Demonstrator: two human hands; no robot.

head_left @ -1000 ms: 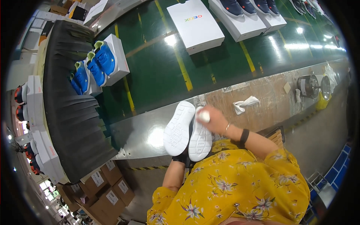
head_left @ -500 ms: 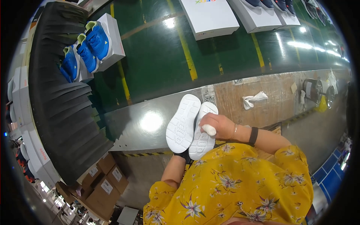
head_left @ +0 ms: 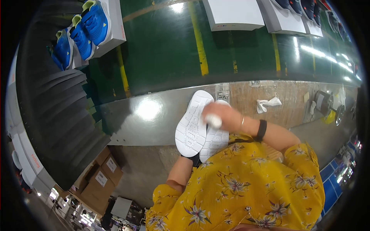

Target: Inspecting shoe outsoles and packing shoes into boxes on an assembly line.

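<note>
- white-soled shoes point(head_left: 191, 127), soles up, at the metal bench point(head_left: 160, 133) edge
- right hand point(head_left: 223, 116) over the right sole, fingers curled round some blurry white wad point(head_left: 213, 121)
- left hand's hidden behind the shoes, can't tell its grip

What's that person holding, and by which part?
Two white-soled shoes, apparently from beneath, but the left hand is hidden. The right hand has something white at its fingers; blur hides the grip.

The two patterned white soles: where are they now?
The soles are near the middle of the head view, above the yellow floral top, the right hand partly covering the right one.
</note>
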